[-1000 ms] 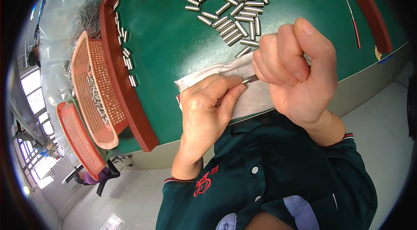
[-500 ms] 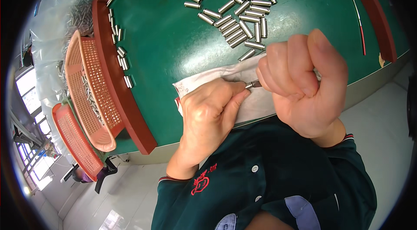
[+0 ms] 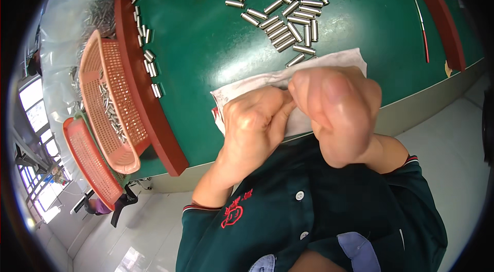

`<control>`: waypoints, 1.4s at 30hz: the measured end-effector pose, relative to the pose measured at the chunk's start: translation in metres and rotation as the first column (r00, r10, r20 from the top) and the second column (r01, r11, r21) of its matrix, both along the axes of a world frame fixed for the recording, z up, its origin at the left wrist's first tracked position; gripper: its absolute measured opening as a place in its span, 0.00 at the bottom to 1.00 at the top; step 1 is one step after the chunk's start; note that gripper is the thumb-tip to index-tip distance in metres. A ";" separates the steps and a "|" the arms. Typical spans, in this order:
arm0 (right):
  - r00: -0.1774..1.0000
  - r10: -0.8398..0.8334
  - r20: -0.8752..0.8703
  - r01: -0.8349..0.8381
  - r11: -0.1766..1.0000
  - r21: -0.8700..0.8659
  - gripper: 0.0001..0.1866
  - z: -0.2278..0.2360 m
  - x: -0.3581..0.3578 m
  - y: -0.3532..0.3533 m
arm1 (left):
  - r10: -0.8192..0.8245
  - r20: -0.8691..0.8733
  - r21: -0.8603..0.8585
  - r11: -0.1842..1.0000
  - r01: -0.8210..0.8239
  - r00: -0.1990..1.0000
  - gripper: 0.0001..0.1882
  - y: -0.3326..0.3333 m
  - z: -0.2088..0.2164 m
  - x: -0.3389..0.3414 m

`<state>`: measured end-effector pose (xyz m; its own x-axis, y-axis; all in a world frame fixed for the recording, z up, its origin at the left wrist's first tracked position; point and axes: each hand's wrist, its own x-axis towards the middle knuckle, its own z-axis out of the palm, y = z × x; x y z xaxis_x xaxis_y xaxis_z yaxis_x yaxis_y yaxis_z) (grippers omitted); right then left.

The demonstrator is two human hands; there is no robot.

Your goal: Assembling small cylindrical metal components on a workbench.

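Note:
Over a whitish cloth (image 3: 352, 61) at the table's near edge, my two hands meet at the fingertips. Thumb and fingers of my left hand (image 3: 254, 123) are pinched together, on a small silver metal piece that showed half a second ago and is now hidden. My right hand (image 3: 337, 112) is closed in a fist, slightly blurred, its fingertips against the left ones. A slim tool with a metal shank stuck out of that fist earlier; now the fingers cover it. Just beyond the cloth lie several silver metal cylinders (image 3: 278, 35), some side by side, others crossed.
Red raised rims (image 3: 149, 102) border the green table (image 3: 200, 40) left and right. Cylinders line the left rim and far side. Outside it hang an orange basket (image 3: 126, 87) holding metal parts and a red basket (image 3: 92, 164). A thin red-handled rod (image 3: 425, 46) lies at right.
My right fist has moved left and turned, closing the gap to my left hand. The metal piece and tool shank between them have gone out of sight. The view has shifted slightly.

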<state>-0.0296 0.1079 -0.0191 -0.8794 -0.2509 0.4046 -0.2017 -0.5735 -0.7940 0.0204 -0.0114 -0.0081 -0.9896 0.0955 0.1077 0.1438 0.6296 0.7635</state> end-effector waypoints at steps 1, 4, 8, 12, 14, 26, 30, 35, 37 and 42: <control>0.998 -0.016 -0.068 0.015 1.000 -0.013 0.07 0.000 -0.001 -0.001 | 0.010 0.005 0.002 1.000 -0.010 1.000 0.03 0.001 -0.001 0.000; 0.939 -0.049 0.341 0.006 0.992 0.125 0.21 0.019 -0.007 0.001 | 0.087 0.037 0.002 0.996 -0.087 0.995 0.03 0.006 -0.005 0.003; 0.946 -0.037 0.323 0.067 0.994 -0.082 0.22 0.023 -0.008 0.018 | 0.126 -0.077 -0.015 0.992 -0.128 0.989 0.04 0.007 -0.015 0.008; 0.960 -0.061 0.273 0.080 0.995 -0.060 0.22 0.013 -0.005 0.025 | 0.156 -0.063 -0.047 0.986 -0.159 0.986 0.05 0.013 -0.012 0.009; 0.966 -0.057 0.251 0.080 0.993 -0.084 0.22 0.014 -0.003 0.026 | 0.133 -0.134 -0.102 0.984 -0.148 0.982 0.04 0.009 -0.009 0.012; 0.961 -0.046 0.271 0.079 0.990 -0.113 0.23 0.003 -0.001 0.035 | 0.529 -0.566 -0.462 0.431 -0.775 0.632 0.09 -0.174 0.073 0.049; 0.965 -0.006 0.262 0.041 0.991 -0.127 0.23 0.002 -0.004 0.035 | 0.270 -0.665 -0.622 0.316 -0.716 0.697 0.09 -0.173 0.071 0.046; 0.960 -0.006 0.281 0.047 0.989 -0.140 0.23 -0.001 -0.004 0.036 | 0.377 -0.511 -0.268 0.784 -0.560 0.772 0.03 -0.053 0.050 0.003; 0.958 -0.005 0.288 0.048 0.989 -0.141 0.23 -0.001 -0.006 0.039 | 0.197 -0.397 -0.282 0.903 -0.323 0.897 0.05 -0.024 0.028 -0.018; 0.955 0.005 0.298 0.043 0.987 -0.153 0.23 0.001 -0.004 0.035 | 0.040 -0.282 -0.352 0.925 -0.142 0.959 0.04 0.009 0.006 -0.037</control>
<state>-0.0331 0.1430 -0.0181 -0.9694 -0.1878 0.1580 0.0169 -0.6933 -0.7205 -0.0162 -0.0027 -0.0024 -0.9356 0.0898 0.3413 0.2371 0.8764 0.4192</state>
